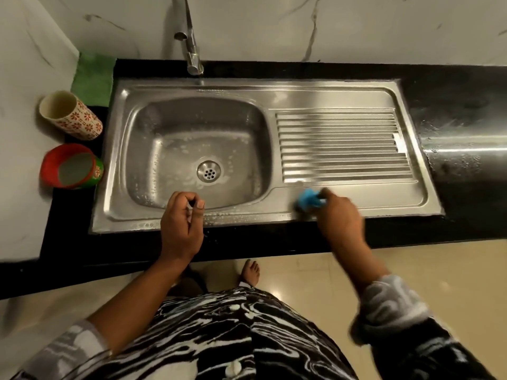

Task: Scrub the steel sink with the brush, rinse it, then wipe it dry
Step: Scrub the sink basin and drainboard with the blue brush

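Observation:
The steel sink [340, 97] has a basin on the left with soapy foam around the drain [208, 171], and a ribbed drainboard [343, 146] on the right. My right hand [341, 215] grips a blue brush [308, 200] and holds it on the sink's front rim, just below the drainboard; hand and brush are blurred. My left hand [181, 223] hovers over the basin's front rim, fingers loosely curled, holding nothing. A green cloth [94, 78] lies on the counter at the back left corner.
The tap [192, 45] stands behind the basin. A patterned cup [72, 116] and a red and green tub [71, 165] stand left of the sink. The black counter [466, 105] to the right is wet. Floor tiles and a bare foot show below.

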